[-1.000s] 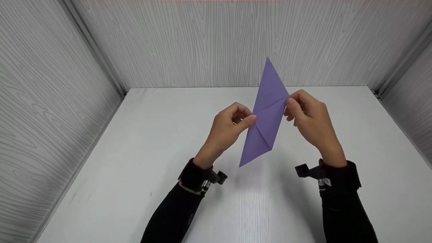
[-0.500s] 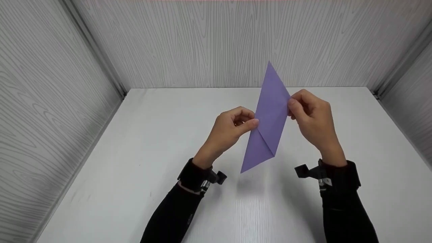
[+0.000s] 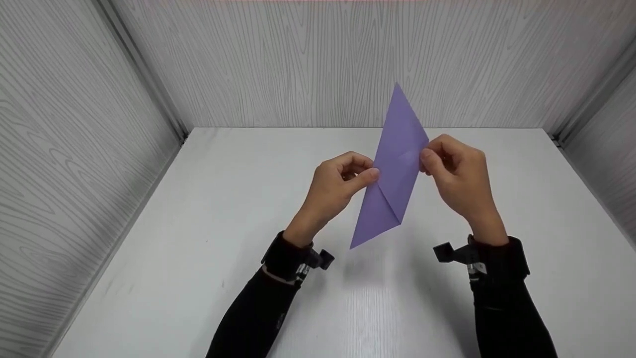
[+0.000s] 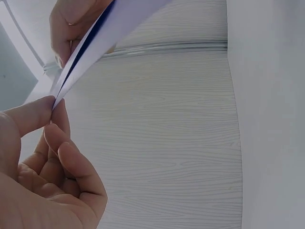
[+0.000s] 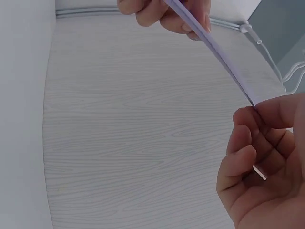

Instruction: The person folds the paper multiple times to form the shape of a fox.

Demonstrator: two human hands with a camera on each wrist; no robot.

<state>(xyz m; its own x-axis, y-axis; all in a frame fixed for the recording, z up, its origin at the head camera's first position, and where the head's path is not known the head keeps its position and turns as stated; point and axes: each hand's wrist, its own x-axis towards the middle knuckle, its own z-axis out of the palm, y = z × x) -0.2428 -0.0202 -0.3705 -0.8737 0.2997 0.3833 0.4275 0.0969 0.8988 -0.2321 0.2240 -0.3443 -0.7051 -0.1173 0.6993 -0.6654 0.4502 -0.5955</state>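
Note:
A folded sheet of purple paper (image 3: 397, 154) is held up above the table, its long shape tilted with one point at the top and another at the lower left. A diagonal fold edge crosses its lower part. My left hand (image 3: 335, 186) pinches the paper's left edge between thumb and fingers. On the opposite edge, my right hand (image 3: 459, 174) pinches it the same way. Seen edge-on in the left wrist view, the paper (image 4: 95, 43) shows a narrow gap between its layers. The right wrist view shows the paper (image 5: 214, 47) as a thin, slightly bowed strip.
Beneath the hands lies a white table (image 3: 238, 199). Wood-grain panels stand around it, with a back wall (image 3: 298, 64) and a left wall (image 3: 59, 149). Black bands with small cameras sit on both wrists. Pale cables (image 5: 295, 71) show in the right wrist view.
The crease line across the paper's middle, plain a second ago, is now barely visible. Paper and hands dipped slightly, then rose again. Both hands keep their hold.

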